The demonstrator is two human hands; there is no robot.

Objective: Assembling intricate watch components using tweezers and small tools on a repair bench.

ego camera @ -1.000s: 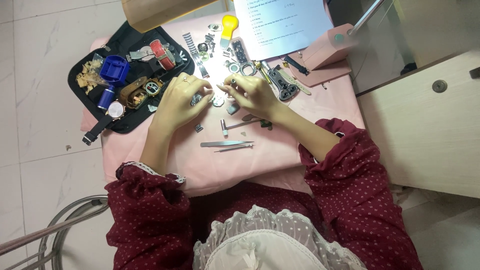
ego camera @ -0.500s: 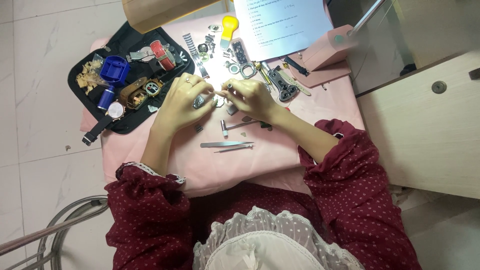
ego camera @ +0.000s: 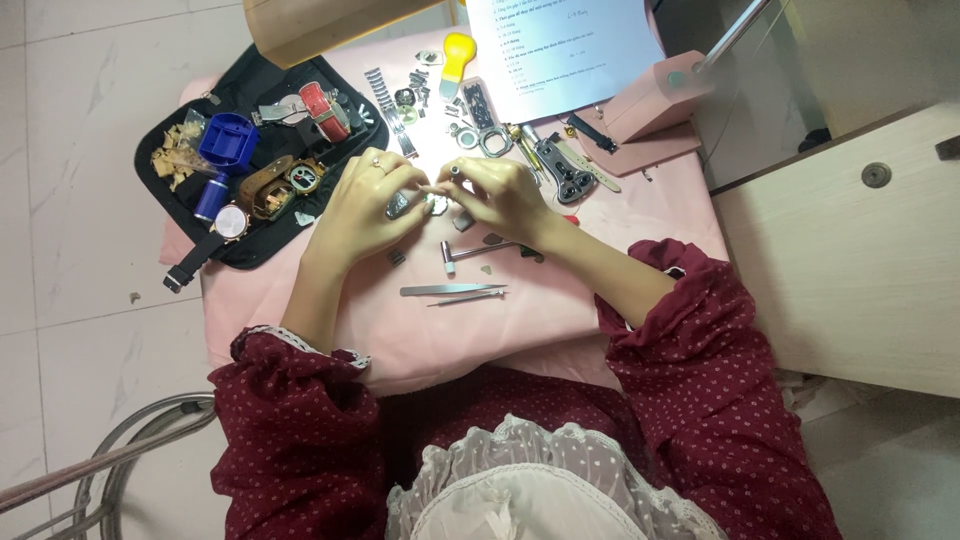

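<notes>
My left hand and right hand meet over the middle of the pink cloth, fingertips almost touching. Between them sits a small watch part — pale, round-ish, too small to tell more. Left fingers curl in, thumb and forefinger pinched on its left edge; a ring shows on one finger. Right fingers are bent close too, pinching a thin tool whose dark tip pokes up above the knuckles; how tight the grip is, can't tell. A small metal piece lies under my left fingertips, touching or just beside the part — unclear which.

Just below the hands: a little hammer lying flat, and nearer me the tweezers, closed, pointing right. A tiny dark bit lies left of the hammer.

Left of my left hand, a black tray holds a blue tool, a red strap, a wristwatch with a dark band, and pale chips. Above the hands: a metal bracelet, a yellow-handled tool, loose small parts and a black holder. A printed sheet lies top right, a pink box beside it. Dark red dotted sleeves cover both forearms.
</notes>
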